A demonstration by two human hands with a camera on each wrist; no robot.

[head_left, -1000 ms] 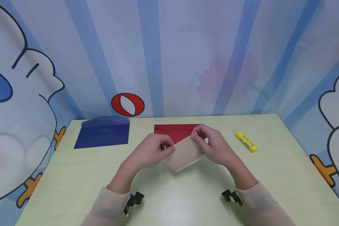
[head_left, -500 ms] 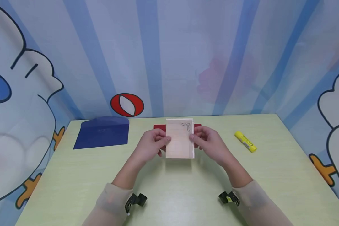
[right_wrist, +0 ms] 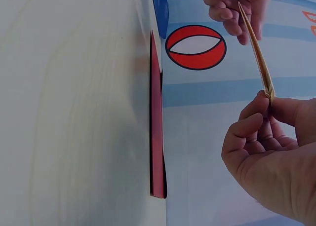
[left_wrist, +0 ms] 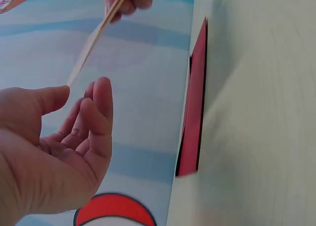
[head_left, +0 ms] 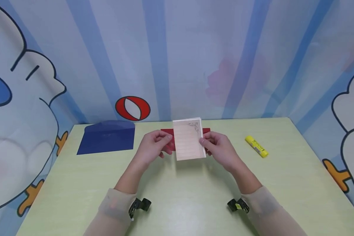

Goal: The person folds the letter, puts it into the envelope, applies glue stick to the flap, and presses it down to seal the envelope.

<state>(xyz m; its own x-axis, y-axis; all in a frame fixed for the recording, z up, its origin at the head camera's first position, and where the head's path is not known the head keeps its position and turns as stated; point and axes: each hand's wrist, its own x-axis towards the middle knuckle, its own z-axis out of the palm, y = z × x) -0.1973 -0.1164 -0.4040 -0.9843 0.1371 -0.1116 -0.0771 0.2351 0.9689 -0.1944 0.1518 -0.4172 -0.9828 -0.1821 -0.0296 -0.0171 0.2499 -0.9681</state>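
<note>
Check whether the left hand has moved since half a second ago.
Yes: in the head view, the left hand has shifted left, closer to the stationary blue envelope.

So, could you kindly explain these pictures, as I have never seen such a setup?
There is no machine: a person works with a bare left hand and right hand. The wide picture comes from a camera on the head, looking down; the two close ones come from the left wrist camera and right wrist camera. On the table lie a blue envelope, a red envelope and a yellow tube. The right hand pinches a piece of paper by its edge; the left hand is near it, gripping nothing.
</note>
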